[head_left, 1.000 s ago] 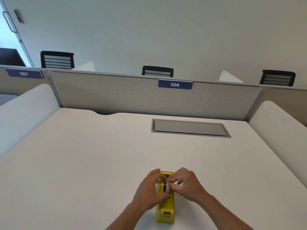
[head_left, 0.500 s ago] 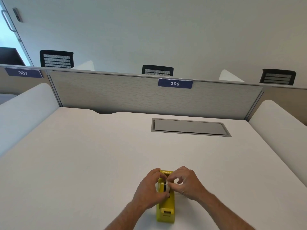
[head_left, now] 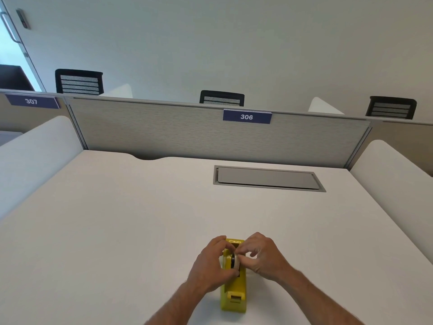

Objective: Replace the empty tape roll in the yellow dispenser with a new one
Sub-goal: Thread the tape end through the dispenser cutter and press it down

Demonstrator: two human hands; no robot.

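A: Left edge first. What do I have there?

B: A smooth white rounded side divider [head_left: 35, 146], matte. Behind it a dark blue placard reading 307 [head_left: 31, 101], and a black chair back with a slatted mesh panel [head_left: 79, 82].

A: Noted. I see the grey back partition [head_left: 164, 130] has a fine woven texture and a thin metal top rail. The desk [head_left: 105, 219] is plain white, flat, with a shallow curved notch at its far edge.

B: Now the hands. My left hand [head_left: 208, 266] curls over the left flank of the yellow dispenser [head_left: 234, 292], fingers bent and pressed to the plastic body, thumb low near the side.

A: And the dispenser itself?

B: A glossy yellow plastic wedge, lying near the desk's front edge, lengthwise away from me. In its cradle sits a pale tape roll [head_left: 236, 262] with a black hub showing.

A: Right hand?

B: My right hand [head_left: 264, 256] pinches the roll, thumb and forefinger closed on its pale rim; the other fingers are loosely curled.

A: Further right?

B: A 306 placard [head_left: 247, 117], a rectangular brushed-grey cable hatch [head_left: 267, 178] set flush in the desk, and another white divider [head_left: 393, 174].
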